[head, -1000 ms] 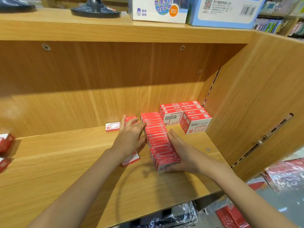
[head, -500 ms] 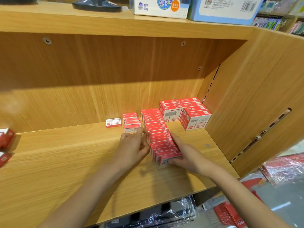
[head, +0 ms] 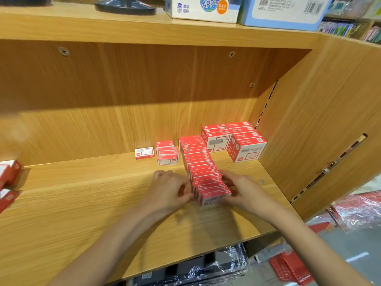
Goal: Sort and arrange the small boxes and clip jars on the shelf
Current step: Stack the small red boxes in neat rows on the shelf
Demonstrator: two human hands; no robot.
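Note:
A long row of small red boxes point(head: 199, 166) runs from the back wall toward the front of the wooden shelf point(head: 82, 203). My left hand point(head: 170, 191) has curled fingers against the left side of the row's front boxes. My right hand point(head: 242, 188) grips the right side of the same boxes, thumb on top. A short stack of small red boxes point(head: 167, 154) stands left of the row, and a single small box point(head: 144, 153) lies further left. No clip jars are in view.
Larger red-and-white boxes point(head: 235, 141) are stacked in the back right corner against the side panel point(head: 329, 120). More red boxes point(head: 9, 178) lie at the shelf's left edge. Big cartons point(head: 206, 7) sit on the shelf above. Wrapped goods lie below.
My left hand has pulled back from the stack near the wall to the row's front end, uncovering the short stack. My right hand stays at the row's front right side.

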